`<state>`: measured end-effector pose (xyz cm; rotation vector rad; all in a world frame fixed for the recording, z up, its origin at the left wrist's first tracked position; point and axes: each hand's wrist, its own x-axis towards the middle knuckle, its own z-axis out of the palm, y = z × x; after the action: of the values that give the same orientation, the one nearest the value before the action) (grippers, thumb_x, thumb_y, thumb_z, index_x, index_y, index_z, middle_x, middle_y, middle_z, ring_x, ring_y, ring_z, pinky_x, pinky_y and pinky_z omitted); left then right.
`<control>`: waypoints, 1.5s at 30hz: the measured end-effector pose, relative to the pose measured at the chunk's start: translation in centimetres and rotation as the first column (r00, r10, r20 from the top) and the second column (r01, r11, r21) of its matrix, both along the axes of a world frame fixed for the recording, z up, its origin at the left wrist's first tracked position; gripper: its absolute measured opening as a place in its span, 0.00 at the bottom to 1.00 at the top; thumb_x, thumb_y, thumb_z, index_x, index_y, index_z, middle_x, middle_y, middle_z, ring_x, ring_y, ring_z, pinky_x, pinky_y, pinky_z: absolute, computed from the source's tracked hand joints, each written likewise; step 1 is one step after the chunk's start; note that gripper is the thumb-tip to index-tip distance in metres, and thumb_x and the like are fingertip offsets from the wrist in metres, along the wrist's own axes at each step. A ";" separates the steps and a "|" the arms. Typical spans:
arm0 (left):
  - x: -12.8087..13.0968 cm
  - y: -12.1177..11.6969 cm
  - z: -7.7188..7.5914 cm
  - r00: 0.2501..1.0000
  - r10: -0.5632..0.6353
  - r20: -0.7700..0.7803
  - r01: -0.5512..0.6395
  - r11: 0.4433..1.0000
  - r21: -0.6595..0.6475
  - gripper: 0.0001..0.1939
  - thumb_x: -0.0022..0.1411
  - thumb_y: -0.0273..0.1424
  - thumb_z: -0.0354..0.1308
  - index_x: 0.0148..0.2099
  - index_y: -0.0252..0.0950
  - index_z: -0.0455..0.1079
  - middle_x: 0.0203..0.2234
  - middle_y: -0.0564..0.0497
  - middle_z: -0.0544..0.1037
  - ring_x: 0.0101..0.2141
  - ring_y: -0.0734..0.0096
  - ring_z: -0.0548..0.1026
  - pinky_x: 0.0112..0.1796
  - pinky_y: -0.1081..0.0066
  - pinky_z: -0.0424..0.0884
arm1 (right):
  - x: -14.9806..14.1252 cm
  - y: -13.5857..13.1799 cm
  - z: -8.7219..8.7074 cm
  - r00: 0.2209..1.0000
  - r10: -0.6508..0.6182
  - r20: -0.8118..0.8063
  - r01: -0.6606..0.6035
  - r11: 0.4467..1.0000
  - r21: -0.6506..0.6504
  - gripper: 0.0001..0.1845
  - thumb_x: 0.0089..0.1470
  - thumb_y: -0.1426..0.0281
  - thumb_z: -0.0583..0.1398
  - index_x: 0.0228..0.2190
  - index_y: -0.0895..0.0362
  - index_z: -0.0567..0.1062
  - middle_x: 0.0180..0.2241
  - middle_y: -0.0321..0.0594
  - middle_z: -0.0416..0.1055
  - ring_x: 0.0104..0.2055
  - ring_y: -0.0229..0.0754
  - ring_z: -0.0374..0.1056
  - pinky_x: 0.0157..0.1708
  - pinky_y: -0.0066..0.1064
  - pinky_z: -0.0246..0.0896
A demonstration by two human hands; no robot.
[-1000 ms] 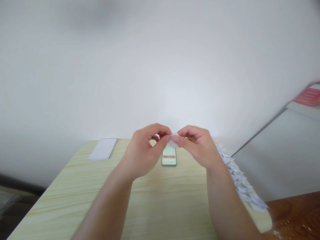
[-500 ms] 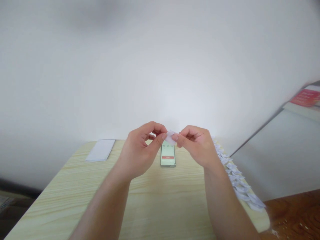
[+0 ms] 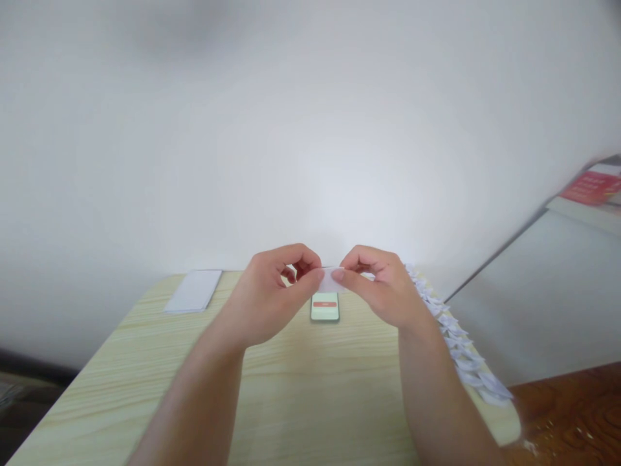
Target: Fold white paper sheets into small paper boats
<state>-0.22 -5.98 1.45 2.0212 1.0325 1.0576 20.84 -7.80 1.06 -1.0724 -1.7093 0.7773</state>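
Both my hands are raised over the far half of a light wooden table [image 3: 301,395] and meet at a small white piece of paper [image 3: 330,279]. My left hand [image 3: 272,298] pinches the paper's left end between thumb and forefinger, its other fingers curled. My right hand [image 3: 381,288] pinches the right end the same way. Just beyond the paper and partly hidden by it, a phone [image 3: 325,309] lies flat with its screen lit.
A stack of white paper sheets [image 3: 193,291] lies at the table's far left corner. A row of several small folded white paper pieces [image 3: 460,349] runs along the right edge. A white wall rises behind; brown floor [image 3: 572,421] shows at lower right.
The paper piece, crumpled and tilted between my fingertips before, is now held flatter and stretched level between both hands. My hands have shifted slightly lower and left.
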 end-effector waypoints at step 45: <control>0.1 -1.0 0.0 0.925 -0.165 0.344 0.174 0.985 0.005 0.08 0.64 0.27 0.65 0.46 0.40 0.76 0.38 0.49 0.80 0.40 0.66 0.79 0.41 0.66 0.75 | -0.6 -0.1 -0.1 0.922 0.169 -0.348 -0.184 0.983 -0.010 0.07 0.62 0.64 0.66 0.42 0.51 0.79 0.32 0.35 0.75 0.33 0.39 0.74 0.35 0.34 0.72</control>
<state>-0.14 -6.96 1.49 1.7844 0.6728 1.2399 20.24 -7.86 0.95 -0.7603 -1.5036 1.0557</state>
